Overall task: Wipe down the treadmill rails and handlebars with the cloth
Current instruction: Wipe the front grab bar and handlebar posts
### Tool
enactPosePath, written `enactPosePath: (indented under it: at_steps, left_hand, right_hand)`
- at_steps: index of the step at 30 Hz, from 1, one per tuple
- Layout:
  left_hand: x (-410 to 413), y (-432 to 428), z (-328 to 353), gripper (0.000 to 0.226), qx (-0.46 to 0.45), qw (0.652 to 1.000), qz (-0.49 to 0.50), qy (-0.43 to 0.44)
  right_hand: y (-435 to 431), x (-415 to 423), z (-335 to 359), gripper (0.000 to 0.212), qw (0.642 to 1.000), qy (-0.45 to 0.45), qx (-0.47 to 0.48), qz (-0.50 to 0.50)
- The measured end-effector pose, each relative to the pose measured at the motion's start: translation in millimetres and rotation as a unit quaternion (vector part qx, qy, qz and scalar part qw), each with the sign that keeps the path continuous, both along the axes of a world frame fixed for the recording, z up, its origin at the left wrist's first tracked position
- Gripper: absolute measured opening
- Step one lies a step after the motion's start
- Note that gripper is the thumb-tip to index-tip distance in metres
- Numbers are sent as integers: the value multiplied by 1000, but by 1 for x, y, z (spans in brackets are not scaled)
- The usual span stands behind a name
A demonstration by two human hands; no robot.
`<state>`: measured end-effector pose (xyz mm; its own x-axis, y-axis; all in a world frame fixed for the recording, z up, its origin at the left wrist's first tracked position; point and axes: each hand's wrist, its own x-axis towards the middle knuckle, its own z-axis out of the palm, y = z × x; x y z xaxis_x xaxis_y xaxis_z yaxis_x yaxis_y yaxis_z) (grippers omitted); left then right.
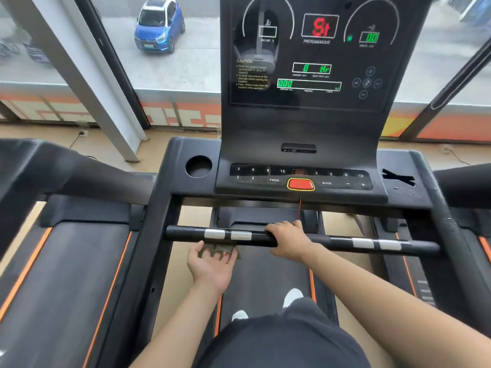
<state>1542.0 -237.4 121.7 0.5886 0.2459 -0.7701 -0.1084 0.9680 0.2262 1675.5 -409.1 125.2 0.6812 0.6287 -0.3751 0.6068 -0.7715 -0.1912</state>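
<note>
Dark shorts (279, 341) fill bottom of frame, 2 white shoes (292, 297) on the treadmill belt (265, 274) just past them.

Left hand (212, 264): below the front handlebar (332, 240), fingers fairly straight and spread over the cloth (220, 248), thumb out to the side. Cloth is grey-green, bunched just under the bar, below the left pair of silver sensor pads (215, 234). Can't tell if the cloth actually touches the bar.

Right hand (288, 240): wrapped over the handlebar near its middle, fingers curled across the top, gripping it.

Bar runs straight across between the side rails, 4 silver pads total, 2 per side.

Console (305, 62) upright behind the bar, lit: red characters in the top centre box, green digits below. Red button (300, 184) with yellow rim on the key panel, thin red cord (300, 208) hanging under it. Round cup holder (198, 166) left of the panel.

Another treadmill (66, 261) alongside on the left, orange edge stripes. Blue car (159, 25) outside the window.
</note>
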Motion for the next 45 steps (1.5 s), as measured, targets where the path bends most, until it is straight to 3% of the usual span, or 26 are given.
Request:
enactPosePath:
  at_steps: [6, 20, 26, 35, 42, 45]
  left_hand:
    - [-2, -7, -4, 54, -10, 998, -60, -28]
    - [-26, 56, -12, 42, 100, 990, 94, -4]
    - [-23, 46, -8, 41, 119, 990, 75, -17]
    - [-9, -3, -9, 41, 47, 999, 2, -12]
    - [0, -45, -8, 46, -26, 992, -92, -77]
    - [1, -41, -6, 37, -20, 996, -65, -64]
  right_hand:
    - [32, -8, -3, 55, 999, 31, 37, 19]
    - [34, -10, -11, 45, 998, 6, 53, -20]
    - [34, 11, -9, 36, 999, 44, 5, 31]
    - [29, 30, -12, 45, 986, 139, -41, 78]
    - [17, 25, -15, 32, 995, 66, -27, 74]
    - [18, 21, -14, 34, 996, 46, -28, 74]
